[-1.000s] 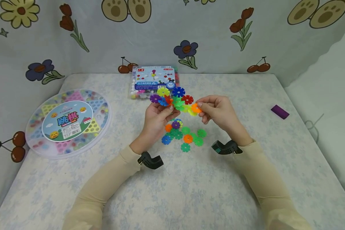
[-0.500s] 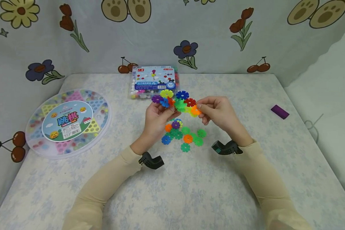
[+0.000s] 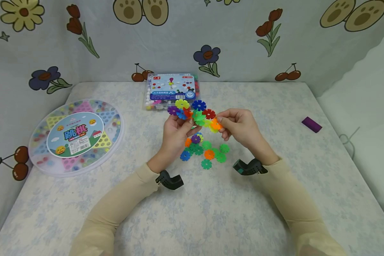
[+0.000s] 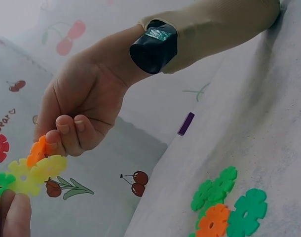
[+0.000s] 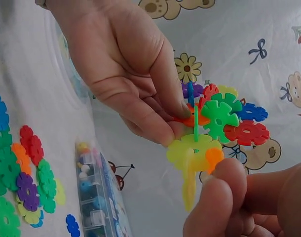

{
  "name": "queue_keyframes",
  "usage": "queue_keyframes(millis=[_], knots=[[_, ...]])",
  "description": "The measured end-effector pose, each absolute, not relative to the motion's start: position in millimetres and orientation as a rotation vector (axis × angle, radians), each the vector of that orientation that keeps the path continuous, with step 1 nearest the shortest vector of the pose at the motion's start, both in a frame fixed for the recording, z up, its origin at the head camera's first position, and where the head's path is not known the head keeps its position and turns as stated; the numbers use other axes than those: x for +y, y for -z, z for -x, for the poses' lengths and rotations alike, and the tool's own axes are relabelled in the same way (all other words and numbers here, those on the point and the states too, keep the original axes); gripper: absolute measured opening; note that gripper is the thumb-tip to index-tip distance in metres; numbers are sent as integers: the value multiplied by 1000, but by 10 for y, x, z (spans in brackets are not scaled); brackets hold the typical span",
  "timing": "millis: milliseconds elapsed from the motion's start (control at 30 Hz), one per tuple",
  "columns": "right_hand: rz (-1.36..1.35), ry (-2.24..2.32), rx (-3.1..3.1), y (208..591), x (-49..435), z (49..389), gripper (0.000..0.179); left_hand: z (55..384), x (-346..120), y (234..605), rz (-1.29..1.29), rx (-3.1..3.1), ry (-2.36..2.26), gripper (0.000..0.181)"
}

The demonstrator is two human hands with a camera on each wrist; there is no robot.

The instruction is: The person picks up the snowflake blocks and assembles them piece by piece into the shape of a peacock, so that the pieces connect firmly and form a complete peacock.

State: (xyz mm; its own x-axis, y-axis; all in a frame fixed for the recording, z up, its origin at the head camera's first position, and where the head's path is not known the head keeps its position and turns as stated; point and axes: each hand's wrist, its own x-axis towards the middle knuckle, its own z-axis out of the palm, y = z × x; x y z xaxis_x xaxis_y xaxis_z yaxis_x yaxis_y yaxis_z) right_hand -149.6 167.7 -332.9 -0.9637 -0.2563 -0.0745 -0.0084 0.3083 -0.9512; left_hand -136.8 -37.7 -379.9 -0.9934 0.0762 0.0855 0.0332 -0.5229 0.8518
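Note:
A cluster of interlocking snowflake discs (image 3: pixel 198 115) in several colours is held above the table. My left hand (image 3: pixel 174 137) grips the cluster from its left side, thumb and fingers pinching around an orange-red disc (image 5: pixel 192 117). At the cluster's right end my right hand (image 3: pixel 241 128) pinches an orange disc (image 4: pixel 37 151) between thumb and fingers. That orange disc touches the yellow discs (image 5: pixel 195 148); how deep its slot sits in them cannot be told. Under the hands lie loose discs (image 3: pixel 206 164), mostly green, with orange, blue and purple ones among them.
Behind the cluster stands a clear plastic box (image 3: pixel 172 89) with a blue label. A round Chinese checkers set (image 3: pixel 115 142) lies on the left. To the right is a small purple block (image 3: pixel 312 124). A patterned curtain (image 3: pixel 236 46) hangs behind the table (image 3: pixel 192 213).
The cluster dipped and shifted right, then swung back left. My right hand has moved slightly left and down with the orange disc, closer to my left hand. The loose discs stayed put.

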Motion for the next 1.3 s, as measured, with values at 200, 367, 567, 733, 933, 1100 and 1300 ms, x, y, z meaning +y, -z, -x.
queue_keyframes(millis=[200, 367, 567, 733, 933, 1100, 1300], knots=[[259, 1670, 2455, 3393, 1629, 1494, 21, 1339, -360, 3834, -208, 1653, -2699, 24], [251, 1640, 2478, 3436, 1608, 1508, 20, 1328, -353, 3861, -215, 1725, -2672, 21], [252, 1670, 2447, 3484, 1652, 1594, 32, 1384, -377, 3853, -136, 1686, -2700, 22], [287, 1378, 2569, 3623, 1720, 1723, 32, 1433, -415, 3813, -17, 1581, -2777, 24], [548, 689, 2486, 3844, 1639, 1753, 34, 1440, -450, 3773, 65, 1485, -2789, 25], [561, 570, 2476, 3921, 1551, 1720, 42, 1437, -462, 3750, 82, 1477, -2769, 22], [553, 556, 2495, 3947, 1521, 1717, 36, 1435, -471, 3739, 99, 1472, -2751, 24]])
